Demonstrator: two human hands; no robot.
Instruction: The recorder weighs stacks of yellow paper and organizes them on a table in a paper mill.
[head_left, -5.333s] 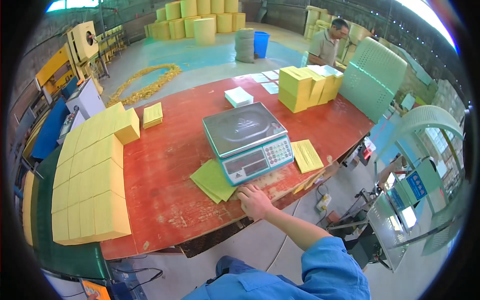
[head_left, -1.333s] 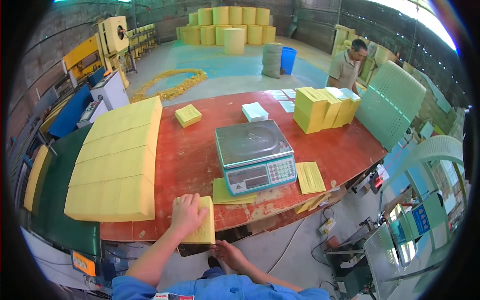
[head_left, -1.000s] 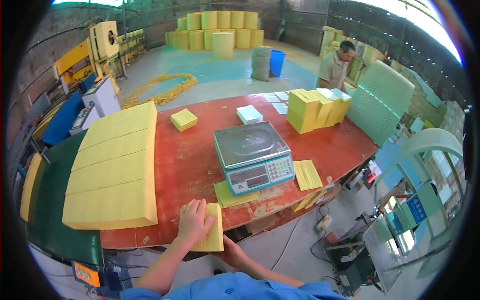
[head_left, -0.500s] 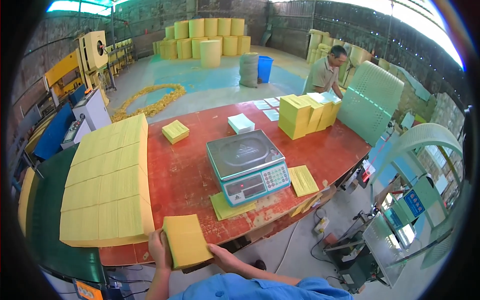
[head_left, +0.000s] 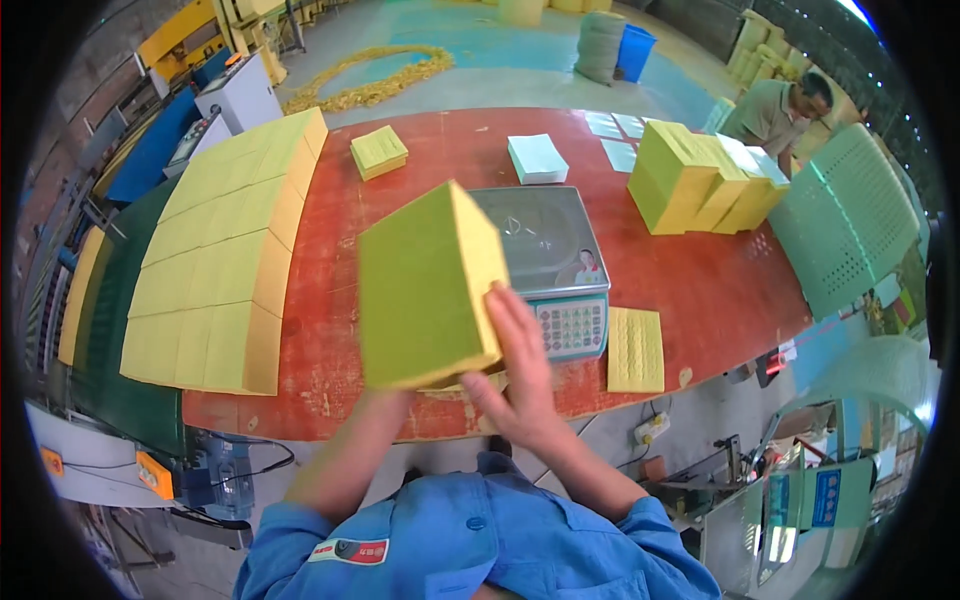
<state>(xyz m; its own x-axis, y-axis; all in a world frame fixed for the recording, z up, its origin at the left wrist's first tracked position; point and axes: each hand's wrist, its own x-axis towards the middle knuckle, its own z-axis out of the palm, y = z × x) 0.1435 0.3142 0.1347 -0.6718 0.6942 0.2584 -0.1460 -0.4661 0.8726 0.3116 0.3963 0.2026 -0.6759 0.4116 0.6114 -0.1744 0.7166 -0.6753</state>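
My right fingers (head_left: 513, 325) press the tilted yellow stack (head_left: 415, 300) on their left, I can't tell what my hidden left fingers do, and a loose squeeze could spill it on the scale (head_left: 550, 235) past my right fingers.

The thick yellow block of paper sheets (head_left: 415, 290), half a second ago low over the near edge of the worn red bench (head_left: 720, 290), is now lifted and tilted in front of the teal-and-silver scale (head_left: 550, 235), covering its display. The right hand (head_left: 520, 365), earlier resting on the bench edge, now has its fingers along the block's right side. The left hand has become hidden. The view has tipped down, cutting off most of the yellow drums (head_left: 520, 11).
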